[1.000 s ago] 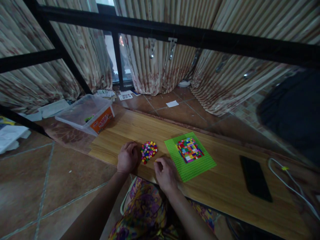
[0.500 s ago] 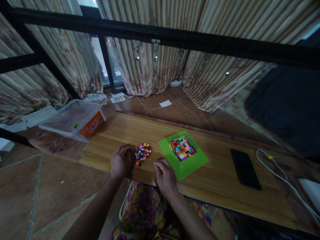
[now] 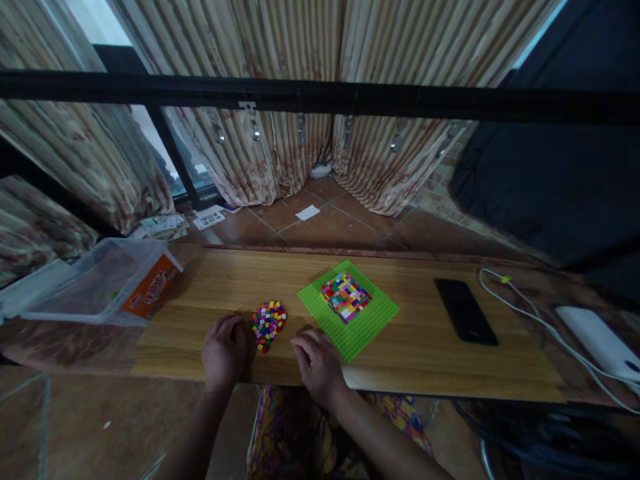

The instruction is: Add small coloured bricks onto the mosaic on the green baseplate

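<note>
My left hand (image 3: 223, 350) rests on the wooden board just left of a pile of small coloured bricks (image 3: 269, 324), its fingers curled in. My right hand (image 3: 319, 365) is closed to the right of the pile, near the front edge, thumb and fingers together. Whether either hand holds a brick is hidden. Beyond my right hand lies a green studded baseplate (image 3: 353, 343), turned cornerwise. A many-coloured patch of bricks (image 3: 346, 295) is pressed on its middle. Neither hand appears to touch the baseplate.
A clear plastic box (image 3: 90, 280) with an orange label stands at the board's left end. A black phone (image 3: 465, 310) lies on the right, by a white cable (image 3: 530, 310) and a white power bank (image 3: 597, 340). A dark metal rail (image 3: 300, 97) crosses above.
The view has turned and levelled, so the board and everything on it sit differently in the picture. Both hands keep their places beside the pile; the bricks look unchanged.
</note>
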A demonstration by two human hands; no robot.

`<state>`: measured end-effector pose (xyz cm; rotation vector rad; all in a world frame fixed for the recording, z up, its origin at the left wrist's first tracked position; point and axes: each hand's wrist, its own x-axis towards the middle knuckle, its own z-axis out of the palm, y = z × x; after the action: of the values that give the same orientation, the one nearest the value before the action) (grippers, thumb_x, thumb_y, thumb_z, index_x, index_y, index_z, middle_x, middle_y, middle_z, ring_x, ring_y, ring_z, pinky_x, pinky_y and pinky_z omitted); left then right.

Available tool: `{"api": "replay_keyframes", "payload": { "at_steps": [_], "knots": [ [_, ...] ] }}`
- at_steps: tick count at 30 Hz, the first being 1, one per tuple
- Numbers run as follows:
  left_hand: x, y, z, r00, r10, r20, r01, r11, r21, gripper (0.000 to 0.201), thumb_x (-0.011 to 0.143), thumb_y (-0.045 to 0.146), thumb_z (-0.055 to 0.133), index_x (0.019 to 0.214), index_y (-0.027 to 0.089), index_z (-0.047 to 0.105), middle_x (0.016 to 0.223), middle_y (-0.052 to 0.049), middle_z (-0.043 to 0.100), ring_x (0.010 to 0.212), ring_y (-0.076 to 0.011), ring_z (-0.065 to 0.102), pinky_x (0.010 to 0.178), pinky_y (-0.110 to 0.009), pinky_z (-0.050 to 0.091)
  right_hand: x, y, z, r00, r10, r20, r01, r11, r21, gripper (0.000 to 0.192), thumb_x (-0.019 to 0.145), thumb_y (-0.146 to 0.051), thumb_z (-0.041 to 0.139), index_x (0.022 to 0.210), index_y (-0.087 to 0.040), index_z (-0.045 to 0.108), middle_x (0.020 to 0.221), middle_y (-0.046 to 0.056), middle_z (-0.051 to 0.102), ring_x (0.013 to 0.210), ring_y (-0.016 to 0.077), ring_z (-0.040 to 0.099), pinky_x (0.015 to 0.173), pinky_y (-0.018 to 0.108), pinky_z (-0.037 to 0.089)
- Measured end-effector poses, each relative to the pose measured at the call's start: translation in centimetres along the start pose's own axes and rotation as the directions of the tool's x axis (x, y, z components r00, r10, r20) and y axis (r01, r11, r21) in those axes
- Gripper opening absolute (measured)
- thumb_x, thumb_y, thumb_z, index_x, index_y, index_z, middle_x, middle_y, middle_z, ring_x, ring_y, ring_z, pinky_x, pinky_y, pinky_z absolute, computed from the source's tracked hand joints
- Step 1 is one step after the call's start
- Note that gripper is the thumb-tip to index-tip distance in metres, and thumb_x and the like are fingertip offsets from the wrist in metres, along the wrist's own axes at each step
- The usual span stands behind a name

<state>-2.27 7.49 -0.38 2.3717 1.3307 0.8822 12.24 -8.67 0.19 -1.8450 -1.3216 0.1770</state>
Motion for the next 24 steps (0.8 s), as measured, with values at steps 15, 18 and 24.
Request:
{"api": "replay_keyframes", "payload": {
  "at_steps": [15,18,24],
  "knots": [
    [0.4,-0.2,-0.3,0.999,0.023,0.030,-0.024,0.999,0.027,0.025,0.084,0.029,0.045,0.093,0.019,0.066,0.104,-0.010,0.068,0.095,-0.0239,0.064,0.083,-0.037,0.052,-2.0,1.3,-4.0,0.965,0.170,-0.198,-0.122,0.966,0.230,0.019,0.092,-0.022,0.053,0.084,-0.025,0.069,0.083,0.002,0.069,0.077,0.0148,0.065,0.069,0.025,0.052],
    [0.4,-0.1,-0.3,0.999,0.033,0.036,-0.034,0.999,0.021,0.025,0.084,0.029,0.045,0.092,0.019,0.066,0.103,-0.010,0.068,0.095,-0.0235,0.064,0.083,-0.037,0.052,-1.9,2.7,-6.6,0.940,0.191,-0.284,-0.143,0.973,0.182,0.019,0.092,-0.024,0.052,0.088,-0.025,0.070,0.089,0.004,0.070,0.083,0.0169,0.067,0.073,0.028,0.054],
    [0.4,-0.4,-0.2,0.999,0.044,0.011,-0.045,0.999,0.030,0.024,0.083,0.029,0.046,0.092,0.020,0.066,0.103,-0.009,0.068,0.094,-0.0227,0.064,0.084,-0.036,0.051,0.2,5.7,-9.7,0.857,0.226,-0.463,-0.183,0.974,0.136,0.017,0.090,-0.028,0.054,0.091,-0.023,0.071,0.089,0.005,0.071,0.085,0.0183,0.067,0.077,0.032,0.054]
  ]
}}
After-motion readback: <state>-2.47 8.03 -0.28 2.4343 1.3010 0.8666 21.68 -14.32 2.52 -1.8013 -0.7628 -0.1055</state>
